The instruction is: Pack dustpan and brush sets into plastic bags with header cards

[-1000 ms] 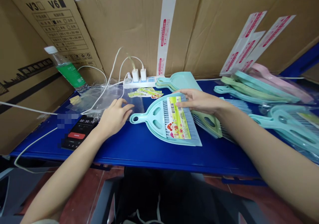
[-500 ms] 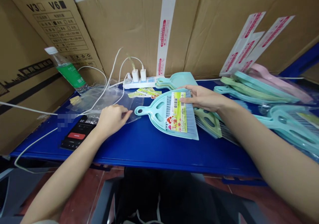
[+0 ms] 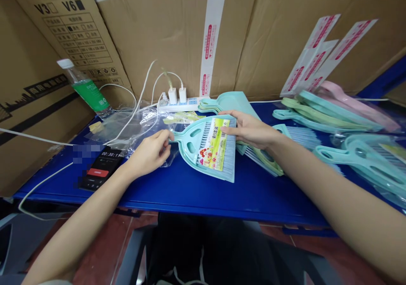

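A light-blue dustpan with a matching hand brush nested in it is held tilted above the table, its handle toward the left. A printed yellow-green card lies over the bristles. My right hand grips the wide end, thumb on the card and the other fingers behind. At the handle's end, my left hand is closed with thumb and fingers on the tip. Beneath and beside my right hand lie loose brushes in green and blue. More blue dustpans are stacked behind it.
Bagged sets and a pile of dustpans lie on the right. Clear plastic bags, cards, a phone, a bottle and a power strip with white cables occupy the left and back. Cardboard walls the table.
The dustpan and brush have shifted left and tilted in my right hand. My left hand has moved right and closed on the handle's tip.
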Demonstrator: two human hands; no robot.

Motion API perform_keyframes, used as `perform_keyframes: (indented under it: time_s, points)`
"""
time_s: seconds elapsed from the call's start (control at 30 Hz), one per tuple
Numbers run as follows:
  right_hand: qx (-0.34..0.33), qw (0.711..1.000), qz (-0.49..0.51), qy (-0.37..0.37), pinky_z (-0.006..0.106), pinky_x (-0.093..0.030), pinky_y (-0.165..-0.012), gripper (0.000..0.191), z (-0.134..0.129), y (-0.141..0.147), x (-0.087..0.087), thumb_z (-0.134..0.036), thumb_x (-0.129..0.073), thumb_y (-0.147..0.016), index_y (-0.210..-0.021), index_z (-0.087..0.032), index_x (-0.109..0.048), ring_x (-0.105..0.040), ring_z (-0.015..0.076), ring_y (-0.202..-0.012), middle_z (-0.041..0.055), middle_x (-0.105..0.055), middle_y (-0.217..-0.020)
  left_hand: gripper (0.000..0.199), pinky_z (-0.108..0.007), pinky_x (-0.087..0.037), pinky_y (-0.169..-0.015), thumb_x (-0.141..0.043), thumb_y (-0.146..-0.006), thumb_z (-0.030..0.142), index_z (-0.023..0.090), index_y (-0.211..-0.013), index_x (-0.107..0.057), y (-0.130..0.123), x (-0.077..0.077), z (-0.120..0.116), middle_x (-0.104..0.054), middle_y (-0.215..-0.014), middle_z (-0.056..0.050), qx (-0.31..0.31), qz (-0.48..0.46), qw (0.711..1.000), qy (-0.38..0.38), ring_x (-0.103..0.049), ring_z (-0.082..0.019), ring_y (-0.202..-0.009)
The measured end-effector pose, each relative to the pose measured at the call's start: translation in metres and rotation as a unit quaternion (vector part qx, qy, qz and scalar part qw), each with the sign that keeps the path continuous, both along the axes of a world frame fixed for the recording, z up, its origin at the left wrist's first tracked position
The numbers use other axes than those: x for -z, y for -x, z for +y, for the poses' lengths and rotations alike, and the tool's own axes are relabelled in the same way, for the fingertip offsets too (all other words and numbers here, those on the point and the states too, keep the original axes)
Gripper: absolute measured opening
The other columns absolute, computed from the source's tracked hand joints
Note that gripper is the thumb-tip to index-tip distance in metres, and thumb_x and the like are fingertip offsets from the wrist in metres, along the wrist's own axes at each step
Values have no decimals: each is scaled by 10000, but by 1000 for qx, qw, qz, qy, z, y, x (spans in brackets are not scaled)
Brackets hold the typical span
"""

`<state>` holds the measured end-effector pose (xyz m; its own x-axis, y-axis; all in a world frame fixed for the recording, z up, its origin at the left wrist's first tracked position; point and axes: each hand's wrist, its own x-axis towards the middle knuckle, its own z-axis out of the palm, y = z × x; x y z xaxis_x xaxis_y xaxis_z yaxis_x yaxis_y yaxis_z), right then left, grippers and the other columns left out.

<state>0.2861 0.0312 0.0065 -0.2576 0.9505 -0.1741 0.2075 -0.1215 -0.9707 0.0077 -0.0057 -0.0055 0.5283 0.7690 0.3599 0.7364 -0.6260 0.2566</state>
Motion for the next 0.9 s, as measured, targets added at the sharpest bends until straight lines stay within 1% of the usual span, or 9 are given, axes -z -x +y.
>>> perform_keyframes:
  time_s: [0.1,0.2,0.3,0.4,0.57,0.7,0.8,0.9]
  points:
    - [25,1000,8,16,395,-613,-877,490,-5,9,-3,-150,-639,-858,-1315,-203,-468,-671,238,-1092,108,-685,-1208,145,-240,-403,-563,-411,-891,168,205,-1004,-495,-1,-1,-2,-487,-709,44,38,10,999,28,-482,-108,-559]
    - [48,999,18,19,401,-599,-903,496,-9,13,-8,-116,-625,-862,-1325,-188,-463,-667,236,-1089,109,-690,-1195,172,-242,-411,-580,-405,-909,178,199,-1056,-495,-2,-1,-3,-483,-707,44,67,8,997,38,-494,-114,-585]
    - [76,997,27,20,406,-582,-932,463,-7,11,-12,-78,-607,-863,-1296,-185,-483,-671,223,-1072,95,-701,-1158,213,-232,-403,-569,-419,-907,178,194,-1109,-487,-1,-1,-2,-481,-721,48,70,6,997,41,-491,-103,-574]
    - [93,995,40,21,404,-585,-921,442,-2,4,-10,-68,-622,-844,-1255,-189,-511,-680,217,-1048,77,-716,-1099,232,-222,-394,-552,-449,-890,176,190,-1119,-482,-1,-1,-2,-487,-750,51,75,11,996,49,-479,-81,-541]
    - [65,995,70,4,379,-608,-852,406,5,-5,-1,-105,-691,-795,-1162,-218,-561,-692,217,-998,50,-722,-1033,165,-215,-382,-547,-446,-887,179,195,-1050,-468,-1,0,-3,-468,-725,60,72,-2,996,53,-476,-79,-545]
    - [57,996,65,24,345,-622,-768,388,4,2,6,-86,-681,-802,-1142,-219,-550,-695,202,-941,43,-713,-985,110,-224,-377,-559,-403,-888,167,202,-990,-429,-2,1,-3,-448,-708,58,64,-6,997,42,-461,-94,-569]
    - [36,997,69,14,370,-626,-766,406,2,8,11,-102,-707,-791,-1143,-222,-545,-690,210,-945,39,-703,-987,84,-233,-379,-570,-391,-889,169,207,-963,-405,-3,1,-3,-440,-712,55,60,-6,997,45,-455,-101,-584]
    - [26,997,76,7,398,-629,-794,423,0,10,15,-121,-711,-800,-1163,-234,-527,-687,215,-975,37,-697,-1019,54,-236,-384,-577,-387,-907,185,211,-952,-399,-6,1,-4,-436,-708,56,79,-12,995,61,-445,-102,-587]
